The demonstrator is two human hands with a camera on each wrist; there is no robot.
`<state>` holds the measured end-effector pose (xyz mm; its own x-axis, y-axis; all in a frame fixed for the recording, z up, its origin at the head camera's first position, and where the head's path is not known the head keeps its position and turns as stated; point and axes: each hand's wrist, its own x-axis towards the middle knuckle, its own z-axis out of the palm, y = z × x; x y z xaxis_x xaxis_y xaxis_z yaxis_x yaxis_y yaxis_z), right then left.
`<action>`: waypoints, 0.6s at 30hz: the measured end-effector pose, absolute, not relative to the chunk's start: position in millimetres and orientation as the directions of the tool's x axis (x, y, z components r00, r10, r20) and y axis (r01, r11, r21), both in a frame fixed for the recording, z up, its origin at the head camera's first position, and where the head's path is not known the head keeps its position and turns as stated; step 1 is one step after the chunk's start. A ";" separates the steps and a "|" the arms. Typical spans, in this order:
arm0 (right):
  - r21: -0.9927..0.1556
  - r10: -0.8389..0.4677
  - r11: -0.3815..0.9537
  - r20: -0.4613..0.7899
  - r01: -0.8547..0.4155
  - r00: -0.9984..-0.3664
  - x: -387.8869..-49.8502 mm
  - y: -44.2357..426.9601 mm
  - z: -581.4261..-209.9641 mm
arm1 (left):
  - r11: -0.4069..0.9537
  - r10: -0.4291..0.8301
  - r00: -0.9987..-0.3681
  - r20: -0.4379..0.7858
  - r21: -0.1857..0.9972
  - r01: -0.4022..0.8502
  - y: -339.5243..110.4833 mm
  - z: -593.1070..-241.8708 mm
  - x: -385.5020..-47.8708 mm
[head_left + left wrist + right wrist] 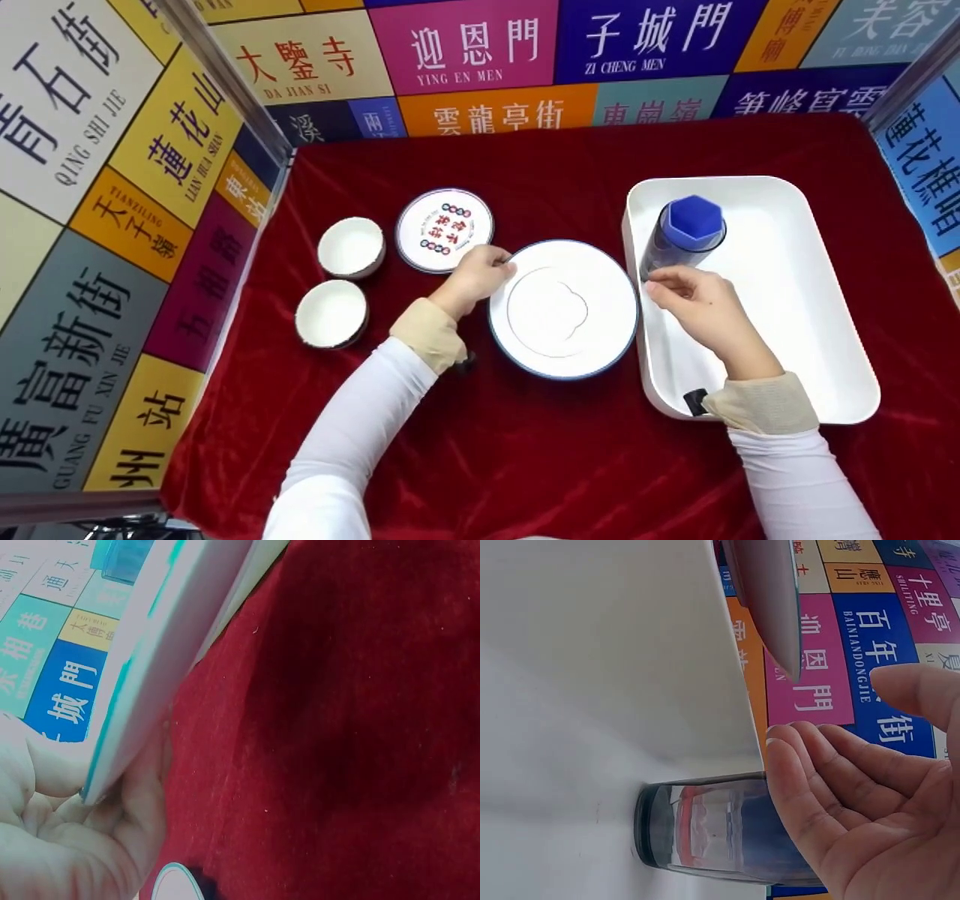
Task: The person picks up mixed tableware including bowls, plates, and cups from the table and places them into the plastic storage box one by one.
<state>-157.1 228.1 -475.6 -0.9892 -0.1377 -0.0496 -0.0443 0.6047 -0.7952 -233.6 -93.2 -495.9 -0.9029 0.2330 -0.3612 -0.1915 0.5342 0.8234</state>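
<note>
The large white plate is held in the air above the red cloth on the table, just beside the left wall of the white tray. The left hand has its grip pinched on the plate's left rim, thumb on top and fingers underneath. The right hand holds nothing; its fingers curve loosely near the glass, and whether they touch it I cannot tell.

With one edge carrying all the weight, the far side could dip or the rim slip from the pinch. A swing to the right might knock the tray wall; a careless right hand could tip the glass, which stands in the tray with a blue hexagonal piece at its top. The small printed plate lies near the left hand, so a dropped rim could chip it. Two bowls sit farther left.
</note>
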 end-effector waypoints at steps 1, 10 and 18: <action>-0.799 -0.140 0.601 -0.061 -0.036 -0.988 -157.5 227.7 -475.8 | 0.528 0.235 -0.902 -0.363 0.827 -0.195 -92.2 -495.9 -233.6; -0.823 -0.149 0.567 -0.127 0.021 -0.981 -160.2 224.7 -478.1 | 0.497 0.259 -0.898 -0.354 0.847 -0.191 -82.5 -494.6 -232.8; -0.837 -0.152 0.543 -0.169 0.061 -0.974 -160.5 224.4 -476.3 | 0.457 0.287 -0.894 -0.344 0.869 -0.188 -73.9 -491.2 -229.9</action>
<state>-160.5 224.4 -476.3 -0.9739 -0.1516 -0.1687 0.0605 0.5432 -0.8374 -229.9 -73.9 -491.2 -0.8939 0.2873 -0.3441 -0.1878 0.4570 0.8694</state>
